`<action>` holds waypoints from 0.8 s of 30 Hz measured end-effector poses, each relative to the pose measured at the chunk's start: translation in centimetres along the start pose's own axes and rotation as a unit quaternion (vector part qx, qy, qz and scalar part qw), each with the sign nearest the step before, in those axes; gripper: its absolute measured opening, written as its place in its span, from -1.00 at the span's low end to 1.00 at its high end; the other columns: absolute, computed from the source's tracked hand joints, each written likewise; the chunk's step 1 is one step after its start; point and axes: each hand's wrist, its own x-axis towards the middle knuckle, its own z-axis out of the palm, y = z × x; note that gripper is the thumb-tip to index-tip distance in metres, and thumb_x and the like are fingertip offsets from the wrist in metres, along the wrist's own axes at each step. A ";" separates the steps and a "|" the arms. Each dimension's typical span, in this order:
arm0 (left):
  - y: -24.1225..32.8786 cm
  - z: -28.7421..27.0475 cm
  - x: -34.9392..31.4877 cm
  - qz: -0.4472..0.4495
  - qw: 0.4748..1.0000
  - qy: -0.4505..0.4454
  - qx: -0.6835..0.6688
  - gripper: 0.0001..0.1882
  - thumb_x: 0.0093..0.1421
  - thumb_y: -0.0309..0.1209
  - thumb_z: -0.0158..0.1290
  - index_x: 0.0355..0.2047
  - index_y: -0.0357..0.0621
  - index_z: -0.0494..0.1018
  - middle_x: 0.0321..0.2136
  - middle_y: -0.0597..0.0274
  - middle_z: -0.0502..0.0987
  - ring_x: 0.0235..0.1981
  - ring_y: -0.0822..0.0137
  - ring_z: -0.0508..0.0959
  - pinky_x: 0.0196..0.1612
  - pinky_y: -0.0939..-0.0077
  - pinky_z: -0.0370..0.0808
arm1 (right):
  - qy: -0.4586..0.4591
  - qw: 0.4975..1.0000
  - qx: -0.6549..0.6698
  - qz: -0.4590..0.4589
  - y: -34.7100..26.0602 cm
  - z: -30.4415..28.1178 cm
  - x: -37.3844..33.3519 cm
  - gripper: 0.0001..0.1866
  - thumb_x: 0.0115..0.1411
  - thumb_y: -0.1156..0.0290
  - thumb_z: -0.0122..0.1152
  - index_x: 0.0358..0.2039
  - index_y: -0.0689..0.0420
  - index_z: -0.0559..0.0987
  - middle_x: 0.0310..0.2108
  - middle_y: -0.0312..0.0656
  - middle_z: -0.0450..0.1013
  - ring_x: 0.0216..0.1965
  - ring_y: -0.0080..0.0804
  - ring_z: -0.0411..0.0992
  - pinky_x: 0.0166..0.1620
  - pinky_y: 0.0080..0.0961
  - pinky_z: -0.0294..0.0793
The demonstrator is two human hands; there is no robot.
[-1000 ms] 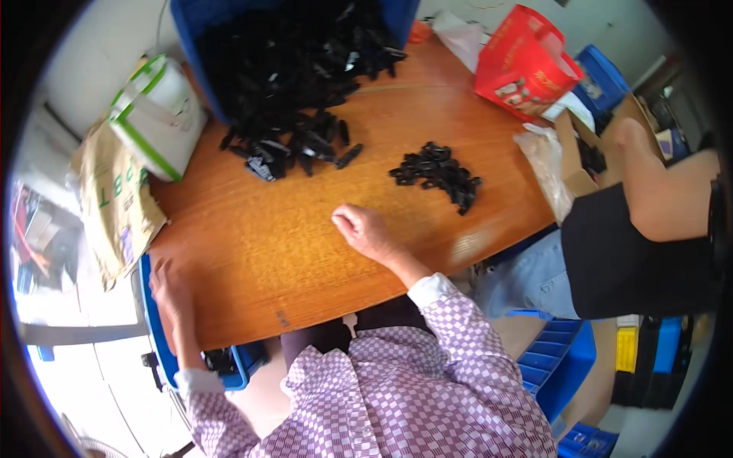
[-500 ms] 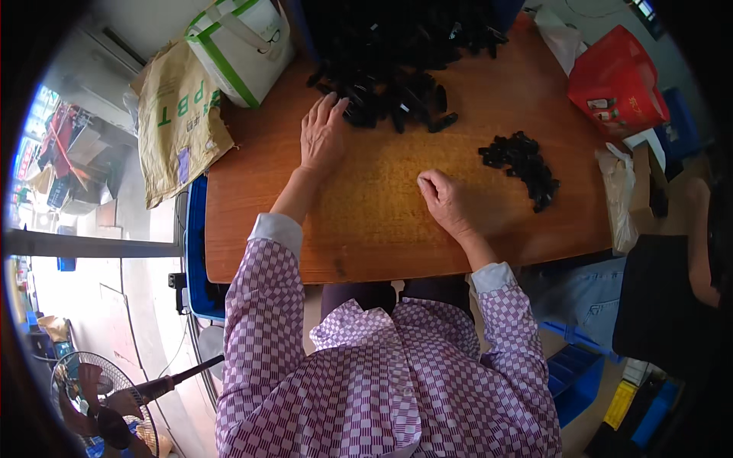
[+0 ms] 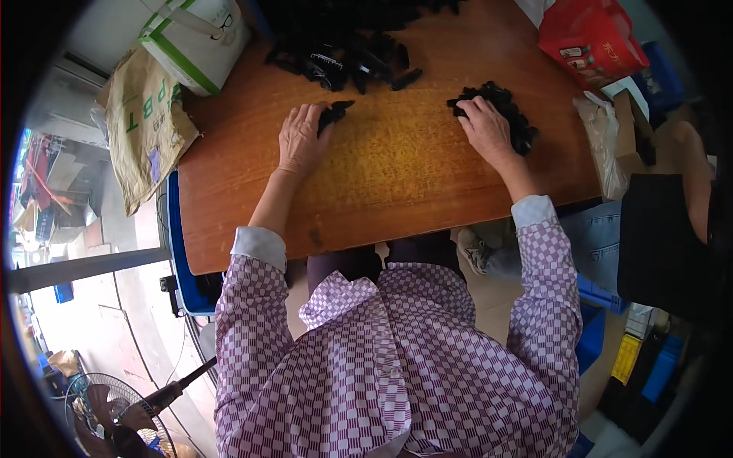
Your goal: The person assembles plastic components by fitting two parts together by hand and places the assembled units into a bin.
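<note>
My left hand (image 3: 299,139) rests on the table with its fingers curled against a few small black plastic pieces (image 3: 336,113), which stick out past the fingertips. On the right, my right hand (image 3: 487,131) reaches over a small heap of black plastic pieces (image 3: 522,128). Its fingers bend down onto a piece at the heap's left edge; the fingertips are partly hidden among the dark parts. Farther back lies a large pile of similar black pieces (image 3: 359,57), apart from both hands.
The brown wooden table (image 3: 382,183) has a worn yellowish middle. A white-and-green bag (image 3: 202,46) and a tan sack (image 3: 141,126) stand at left. A red bag (image 3: 595,42) and a clear plastic bag (image 3: 603,145) sit at right, near another person's arm (image 3: 691,172).
My left hand has left the large pile, bringing black pieces nearer. My right hand has moved right and away from me, from the table's middle onto the small heap. The view has shifted.
</note>
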 end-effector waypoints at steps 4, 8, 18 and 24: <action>3.1 -0.7 -2.9 -0.017 0.999 0.000 -0.049 -0.59 0.07 -0.41 0.20 -0.06 -0.14 0.41 -0.18 0.05 0.51 -0.08 -0.02 0.50 -0.06 0.17 0.45 | -0.096 0.995 -0.019 -0.024 1.9 0.5 0.5 -0.75 0.25 0.42 0.16 -0.07 0.11 0.46 -0.15 -0.09 0.41 -0.13 -0.02 0.44 -0.12 -0.16 0.50; 4.1 -1.1 -4.7 -0.098 0.991 0.001 -0.091 -0.65 0.10 -0.39 0.22 -0.13 -0.16 0.41 -0.21 0.04 0.52 -0.15 -0.01 0.54 -0.11 0.18 0.47 | -0.116 0.993 -0.017 -0.010 1.8 0.7 1.1 -0.78 0.25 0.43 0.14 -0.09 0.12 0.44 -0.14 -0.08 0.38 -0.09 -0.03 0.43 -0.13 -0.14 0.49; 3.7 -1.3 -5.1 -0.168 0.969 0.149 -0.103 -0.75 0.09 -0.42 0.22 -0.27 -0.17 0.40 -0.33 0.08 0.53 -0.29 0.01 0.53 -0.24 0.19 0.47 | -0.074 0.986 -0.122 -0.081 3.0 2.3 0.9 -0.88 0.27 0.45 0.13 -0.19 0.14 0.47 -0.23 -0.08 0.37 -0.16 -0.10 0.46 -0.26 -0.25 0.57; 7.8 -2.4 -8.0 -0.019 0.993 0.109 -0.028 -0.78 0.05 -0.42 0.23 -0.38 -0.14 0.38 -0.43 0.14 0.48 -0.40 0.09 0.51 -0.38 0.28 0.45 | -0.002 0.995 -0.063 -0.071 2.4 3.0 0.8 -0.90 0.30 0.44 0.11 -0.21 0.15 0.45 -0.27 -0.07 0.35 -0.21 -0.10 0.45 -0.29 -0.25 0.54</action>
